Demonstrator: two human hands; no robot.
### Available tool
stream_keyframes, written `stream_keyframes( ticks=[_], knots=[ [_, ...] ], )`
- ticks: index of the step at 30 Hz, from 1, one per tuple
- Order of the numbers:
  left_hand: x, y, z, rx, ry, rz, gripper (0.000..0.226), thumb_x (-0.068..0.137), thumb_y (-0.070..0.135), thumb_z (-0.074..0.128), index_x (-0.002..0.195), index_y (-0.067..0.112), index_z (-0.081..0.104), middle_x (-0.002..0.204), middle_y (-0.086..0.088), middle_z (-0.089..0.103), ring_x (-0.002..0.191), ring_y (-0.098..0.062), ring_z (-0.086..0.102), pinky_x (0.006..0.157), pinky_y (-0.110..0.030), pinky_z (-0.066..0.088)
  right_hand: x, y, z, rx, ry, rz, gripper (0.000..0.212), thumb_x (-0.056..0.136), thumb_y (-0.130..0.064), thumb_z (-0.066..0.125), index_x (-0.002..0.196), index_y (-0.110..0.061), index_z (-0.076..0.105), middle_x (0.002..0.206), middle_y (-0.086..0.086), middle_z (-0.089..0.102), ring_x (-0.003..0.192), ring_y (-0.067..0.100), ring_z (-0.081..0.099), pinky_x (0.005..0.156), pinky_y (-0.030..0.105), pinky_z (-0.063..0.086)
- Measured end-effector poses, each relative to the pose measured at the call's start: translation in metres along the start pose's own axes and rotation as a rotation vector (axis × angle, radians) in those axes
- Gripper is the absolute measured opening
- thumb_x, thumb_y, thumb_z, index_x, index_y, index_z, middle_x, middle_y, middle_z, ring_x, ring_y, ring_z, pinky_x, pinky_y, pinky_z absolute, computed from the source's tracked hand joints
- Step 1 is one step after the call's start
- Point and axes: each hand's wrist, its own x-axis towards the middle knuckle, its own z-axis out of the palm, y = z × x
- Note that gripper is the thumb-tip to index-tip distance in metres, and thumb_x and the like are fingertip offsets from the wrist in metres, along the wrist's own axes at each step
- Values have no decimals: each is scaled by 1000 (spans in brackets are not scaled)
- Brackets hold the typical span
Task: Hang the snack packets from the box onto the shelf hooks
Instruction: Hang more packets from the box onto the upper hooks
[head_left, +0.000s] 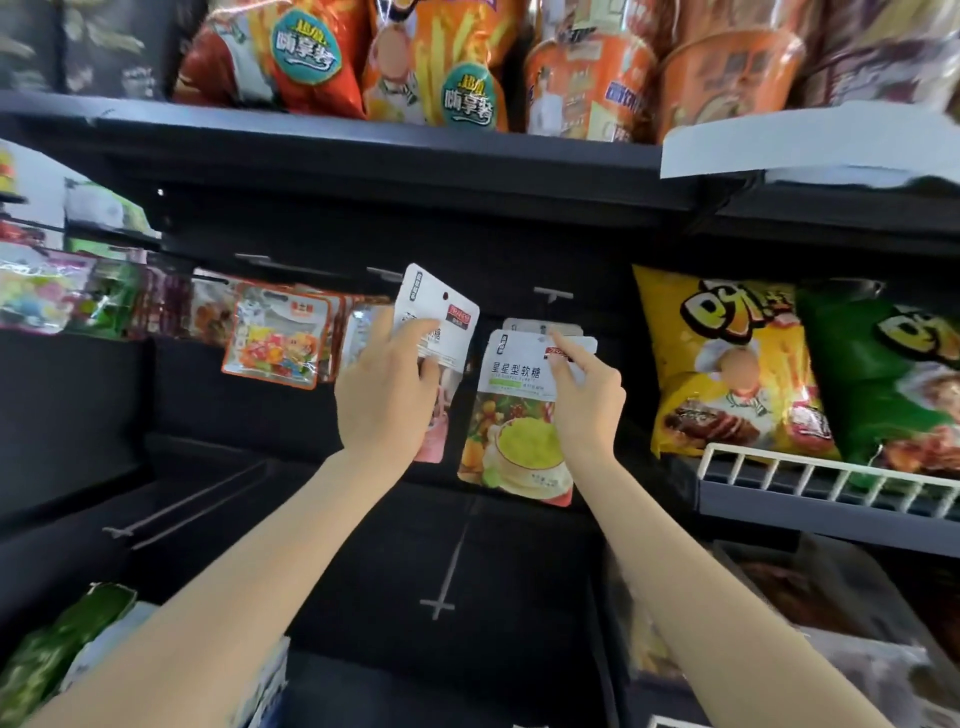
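Note:
My left hand (387, 387) grips a white snack packet (439, 306) with a pink lower part, tilted, its hang hole up near a bare shelf hook (384, 274). My right hand (587, 395) pinches the top right corner of a white packet with a yellow-green picture (511, 415), which hangs with others behind it under another hook (553, 295). A row of filled hooks with colourful packets (275, 345) runs to the left. The box corner (270, 680) shows at the bottom left.
Large yellow (727, 358) and green (893, 379) chip bags stand at the right behind a white wire rail (831, 467). An upper shelf (363, 140) carries orange bags and cup noodles. Bare hooks (441, 587) jut out below my arms.

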Motion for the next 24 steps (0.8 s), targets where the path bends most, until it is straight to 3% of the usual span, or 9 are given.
stream_keyframes(
  ticks=[3,6,9,13,16,21,24],
  knots=[
    [4,0,1,-3,-5,6,34,90,18,60,123,20,58,126,-4,52,75,-5,46,50,-9,25,5,4,-3,-14,-11,-22,32,96,-19,54,127,-19,60,86,-20,58,54,9,52,55,30,49],
    [8,0,2,-6,6,1,33,89,18,60,122,20,59,122,-4,54,79,-4,44,51,-7,23,0,5,-7,-48,-66,-127,32,95,-16,55,126,-19,61,95,-17,58,79,5,61,69,9,48],
    [10,-1,5,-2,-8,-8,33,89,18,60,123,20,59,122,-3,54,79,-4,46,51,-8,25,2,8,-5,-51,-58,-199,31,94,-15,56,125,-18,62,95,-12,60,77,1,57,71,1,43],
    [11,1,14,-16,-51,-21,35,90,19,60,125,22,58,127,-1,53,84,-10,58,52,-7,27,11,14,1,-69,9,-174,31,96,-16,53,127,-17,60,114,-6,65,89,-7,53,74,-4,38],
    [11,4,21,-23,-57,-3,34,90,18,60,124,21,59,127,-1,53,79,-5,50,52,-6,27,18,20,7,-95,25,-164,31,96,-17,53,126,-16,61,118,-1,65,77,-1,56,67,-6,36],
    [17,7,29,-36,-54,-18,35,91,19,59,125,22,58,132,-1,51,82,0,42,52,-6,26,44,35,18,-249,-4,-108,34,97,-17,52,130,-24,57,129,3,58,61,-2,49,56,6,41],
    [19,7,34,-19,-66,-27,35,92,21,57,127,24,56,134,0,49,84,1,40,50,-7,25,63,43,27,-304,-93,-18,44,94,-10,53,135,-28,50,137,10,44,81,10,59,76,26,55]
  ],
)
